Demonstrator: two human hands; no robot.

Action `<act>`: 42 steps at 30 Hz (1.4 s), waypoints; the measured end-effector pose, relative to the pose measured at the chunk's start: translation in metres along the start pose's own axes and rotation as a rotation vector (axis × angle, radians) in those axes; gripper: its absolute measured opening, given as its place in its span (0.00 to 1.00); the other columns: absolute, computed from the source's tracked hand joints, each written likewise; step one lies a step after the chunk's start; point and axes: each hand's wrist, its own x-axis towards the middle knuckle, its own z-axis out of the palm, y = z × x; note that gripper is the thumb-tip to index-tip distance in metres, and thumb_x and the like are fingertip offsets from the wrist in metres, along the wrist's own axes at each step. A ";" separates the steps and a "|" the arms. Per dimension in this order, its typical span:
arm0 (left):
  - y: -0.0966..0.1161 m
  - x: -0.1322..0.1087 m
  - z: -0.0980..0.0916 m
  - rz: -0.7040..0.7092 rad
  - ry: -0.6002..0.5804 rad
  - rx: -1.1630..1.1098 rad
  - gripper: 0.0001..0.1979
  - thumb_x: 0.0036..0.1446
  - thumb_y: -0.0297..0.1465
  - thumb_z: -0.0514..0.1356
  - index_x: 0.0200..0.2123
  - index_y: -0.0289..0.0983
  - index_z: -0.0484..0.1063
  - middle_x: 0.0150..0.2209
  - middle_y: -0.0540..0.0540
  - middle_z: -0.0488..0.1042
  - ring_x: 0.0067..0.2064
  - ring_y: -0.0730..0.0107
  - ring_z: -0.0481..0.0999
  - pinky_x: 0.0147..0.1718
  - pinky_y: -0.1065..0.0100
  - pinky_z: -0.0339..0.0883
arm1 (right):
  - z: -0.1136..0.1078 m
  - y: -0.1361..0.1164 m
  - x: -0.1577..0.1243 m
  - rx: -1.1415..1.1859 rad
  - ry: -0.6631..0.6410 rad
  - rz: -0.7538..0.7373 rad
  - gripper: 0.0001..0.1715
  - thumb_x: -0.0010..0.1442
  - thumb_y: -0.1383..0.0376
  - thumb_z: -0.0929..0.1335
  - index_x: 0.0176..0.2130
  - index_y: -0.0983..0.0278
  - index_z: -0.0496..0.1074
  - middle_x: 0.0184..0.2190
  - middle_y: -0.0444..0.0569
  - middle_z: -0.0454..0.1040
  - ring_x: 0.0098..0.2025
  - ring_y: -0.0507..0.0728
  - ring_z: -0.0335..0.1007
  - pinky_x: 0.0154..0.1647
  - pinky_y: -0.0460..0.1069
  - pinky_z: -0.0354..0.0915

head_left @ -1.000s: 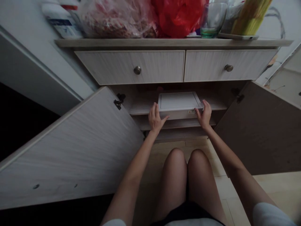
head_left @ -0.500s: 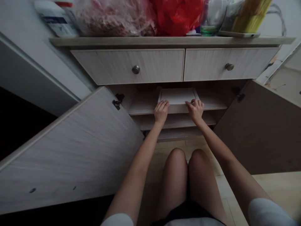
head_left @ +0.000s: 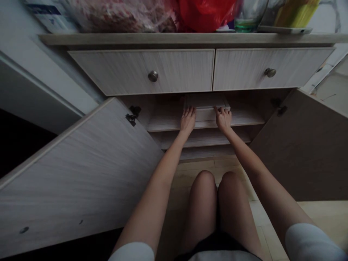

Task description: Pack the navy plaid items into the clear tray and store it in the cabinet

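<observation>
A flat white box (head_left: 205,114) lies on the upper shelf (head_left: 168,120) inside the cabinet, its front face towards me. My left hand (head_left: 188,119) touches the box's left front corner, its fingers stretched out over the edge. On the right front corner rests my right hand (head_left: 223,117), with the index finger extended, the other fingers bent and apart. Neither hand wraps round the box. The back of the box lies in shadow under the drawers.
Cabinet doors stand swung out on the left (head_left: 89,174) and right (head_left: 301,152). Two knobbed drawers (head_left: 141,70) run above. The countertop (head_left: 163,38) carries a red plastic bag (head_left: 206,14), a clear bag, a glass and a yellow package. Lower shelves (head_left: 203,139) lie beneath.
The white box has slid deeper into the cabinet, both hands moving forward with it. My left fingers have straightened. The head view has shifted slightly, and the cabinet appears a little larger.
</observation>
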 end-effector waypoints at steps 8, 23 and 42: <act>-0.012 0.024 0.009 -0.004 -0.086 0.021 0.30 0.66 0.28 0.48 0.70 0.29 0.54 0.72 0.33 0.51 0.74 0.53 0.47 0.71 0.48 0.42 | 0.002 -0.002 0.024 -0.012 -0.084 0.029 0.31 0.70 0.68 0.55 0.69 0.60 0.59 0.56 0.61 0.68 0.55 0.66 0.61 0.53 0.58 0.54; -0.032 0.052 0.024 0.002 -0.133 -0.009 0.30 0.67 0.30 0.47 0.71 0.31 0.52 0.73 0.33 0.47 0.75 0.55 0.44 0.70 0.49 0.41 | 0.020 0.004 0.056 0.008 -0.117 0.014 0.33 0.68 0.67 0.56 0.69 0.63 0.59 0.59 0.66 0.65 0.56 0.70 0.62 0.52 0.62 0.57; -0.050 0.072 0.036 -0.030 -0.160 -0.125 0.31 0.64 0.29 0.53 0.70 0.34 0.56 0.73 0.34 0.47 0.75 0.57 0.42 0.71 0.48 0.37 | 0.015 0.001 0.068 -0.010 -0.182 0.019 0.33 0.68 0.67 0.60 0.70 0.64 0.58 0.62 0.68 0.62 0.59 0.71 0.60 0.54 0.63 0.58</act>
